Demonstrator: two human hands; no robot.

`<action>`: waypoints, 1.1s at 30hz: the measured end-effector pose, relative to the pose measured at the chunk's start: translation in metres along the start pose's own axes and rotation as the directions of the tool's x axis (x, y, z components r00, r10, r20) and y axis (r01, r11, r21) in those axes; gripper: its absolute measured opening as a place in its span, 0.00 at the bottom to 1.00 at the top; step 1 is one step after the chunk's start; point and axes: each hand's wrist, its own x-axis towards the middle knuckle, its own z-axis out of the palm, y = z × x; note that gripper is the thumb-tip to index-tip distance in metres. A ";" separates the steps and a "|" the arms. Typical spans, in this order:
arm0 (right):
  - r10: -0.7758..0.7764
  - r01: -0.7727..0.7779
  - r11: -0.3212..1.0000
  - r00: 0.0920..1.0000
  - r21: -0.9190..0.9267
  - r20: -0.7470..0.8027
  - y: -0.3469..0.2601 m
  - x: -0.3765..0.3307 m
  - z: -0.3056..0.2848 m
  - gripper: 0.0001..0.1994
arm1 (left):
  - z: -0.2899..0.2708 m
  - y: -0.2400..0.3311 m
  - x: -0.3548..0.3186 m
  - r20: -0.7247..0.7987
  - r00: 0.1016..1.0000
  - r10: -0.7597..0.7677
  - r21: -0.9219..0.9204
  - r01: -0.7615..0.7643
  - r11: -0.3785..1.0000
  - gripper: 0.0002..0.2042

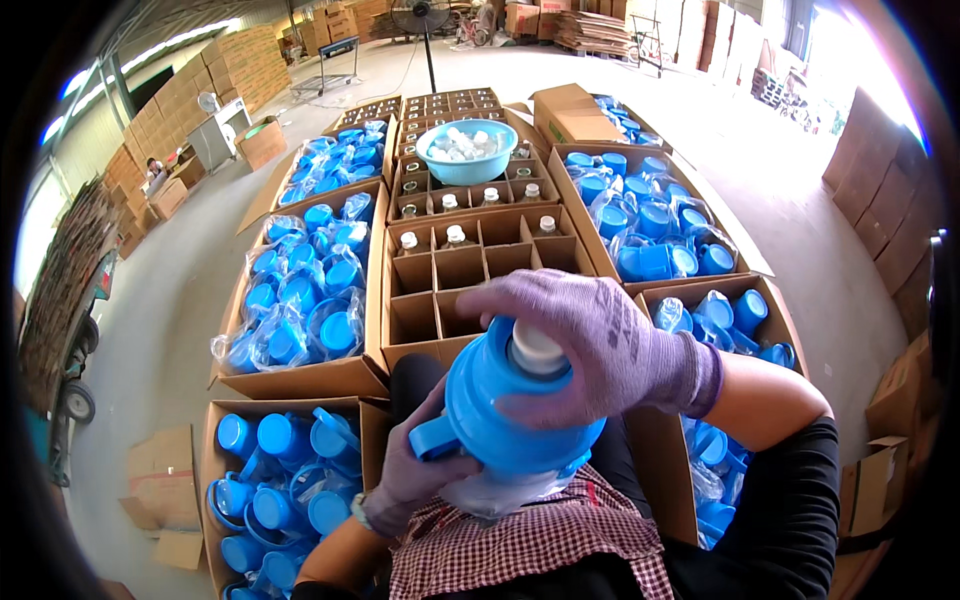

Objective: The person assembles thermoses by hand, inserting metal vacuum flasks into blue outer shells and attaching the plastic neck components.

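Close to my body, a blue plastic thermos jug (510, 425) stands slightly tilted, with a side handle (434, 437) and a clear plastic bag around its base. My left hand (420, 465), in a purple-grey glove, grips it low by the handle side. A white cap (538, 348) sits in its neck. Over the top curls my right hand (600, 345), also gloved; its fingers arch around the cap and the thumb lies along the blue shoulder. Just beyond is a divided carton (412, 318) with a few white-capped bottles (456, 236) in its far compartments.
A light-blue basin (440, 174) of white caps rests on another divided carton of bottles. Cartons of bagged blue jugs (300, 290) flank both sides, including an open carton (285, 480) at my left and one (655, 480) at my right. A stand fan (420, 18) is farther back.
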 end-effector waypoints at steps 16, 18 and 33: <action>0.595 -0.043 0.786 0.324 0.617 -0.735 0.069 -0.132 0.085 0.04 | -0.104 -0.001 0.047 -0.021 0.954 0.300 -0.723 -0.221 0.654 0.31; 0.513 0.008 0.804 0.494 0.594 -0.702 0.060 -0.126 0.112 0.08 | -0.069 0.020 0.047 -0.087 0.936 0.340 -0.669 -0.308 0.677 0.35; 0.674 0.208 -0.177 0.738 0.962 -0.036 0.104 -0.115 0.107 0.18 | -0.033 -0.003 0.077 -0.362 0.862 0.355 -0.419 -0.490 0.764 0.37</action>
